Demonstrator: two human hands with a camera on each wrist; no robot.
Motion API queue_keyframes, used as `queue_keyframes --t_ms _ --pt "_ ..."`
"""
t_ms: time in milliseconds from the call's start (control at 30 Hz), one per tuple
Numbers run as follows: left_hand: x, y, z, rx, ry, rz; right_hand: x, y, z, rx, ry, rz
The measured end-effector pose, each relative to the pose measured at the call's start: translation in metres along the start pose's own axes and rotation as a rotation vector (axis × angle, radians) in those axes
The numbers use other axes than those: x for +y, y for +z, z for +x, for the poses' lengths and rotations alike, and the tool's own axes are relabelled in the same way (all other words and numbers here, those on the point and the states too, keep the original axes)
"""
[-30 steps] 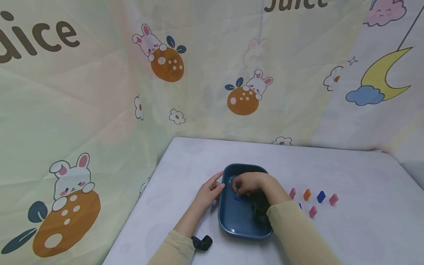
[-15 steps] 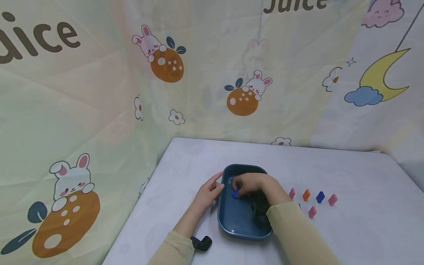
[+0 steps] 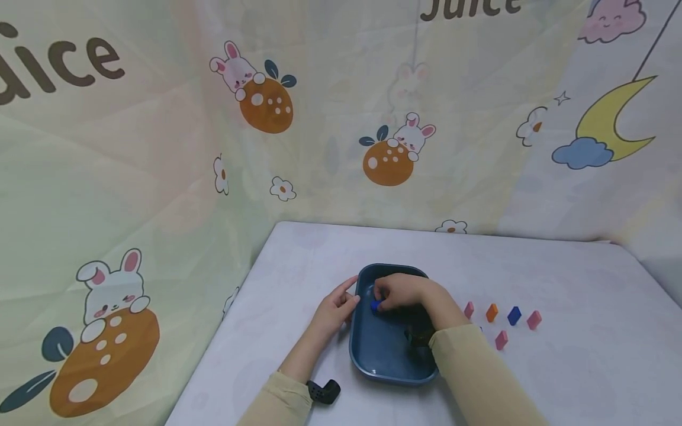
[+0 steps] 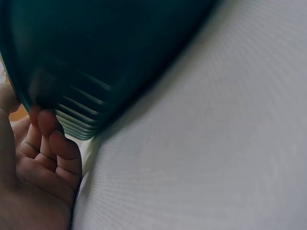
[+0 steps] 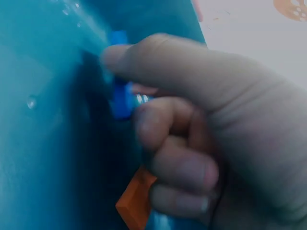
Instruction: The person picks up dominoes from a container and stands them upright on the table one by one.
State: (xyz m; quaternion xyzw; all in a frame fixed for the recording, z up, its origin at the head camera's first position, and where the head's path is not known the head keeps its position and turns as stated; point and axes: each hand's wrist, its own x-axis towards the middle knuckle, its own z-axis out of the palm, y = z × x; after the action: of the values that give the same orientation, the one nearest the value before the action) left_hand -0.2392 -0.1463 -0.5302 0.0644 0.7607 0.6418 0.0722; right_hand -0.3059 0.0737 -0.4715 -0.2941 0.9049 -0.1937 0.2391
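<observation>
In the head view my right hand [image 3: 401,291] is inside the dark blue tray [image 3: 367,361], its thumb and index finger pinching a blue block [image 3: 375,305]. The right wrist view has the same block [image 5: 121,98] upright between the fingertips, partly covered by the thumb. Below the curled fingers sits an orange block [image 5: 135,200] in the tray, partly hidden by them. My left hand [image 3: 331,310] rests against the tray's left side, index finger and thumb touching near the rim. In the left wrist view its other fingers [image 4: 50,127] lie loosely bent against the outer wall.
Right of the tray, small blocks stand on the white table [image 3: 586,296]: an orange one [image 3: 492,312], a blue one [image 3: 514,315], several pink ones [image 3: 501,339], and another blue one mostly hidden by the right sleeve [image 3: 474,361]. A printed cloth [image 3: 330,195] hangs behind.
The right hand has lifted and shifted the blue block slightly toward the tray's left wall, and the block shows more upright. The left hand and the tray stay in place.
</observation>
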Motion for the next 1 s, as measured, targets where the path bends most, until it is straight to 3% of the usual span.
queue_keyframes --t_ms 400,1000 --pt "0.000 0.002 -0.001 0.012 -0.013 0.008 0.001 -0.018 -0.020 0.069 -0.017 0.175" --pt "0.004 0.002 -0.002 0.020 -0.016 0.021 0.004 -0.038 -0.060 0.204 -0.083 0.074"
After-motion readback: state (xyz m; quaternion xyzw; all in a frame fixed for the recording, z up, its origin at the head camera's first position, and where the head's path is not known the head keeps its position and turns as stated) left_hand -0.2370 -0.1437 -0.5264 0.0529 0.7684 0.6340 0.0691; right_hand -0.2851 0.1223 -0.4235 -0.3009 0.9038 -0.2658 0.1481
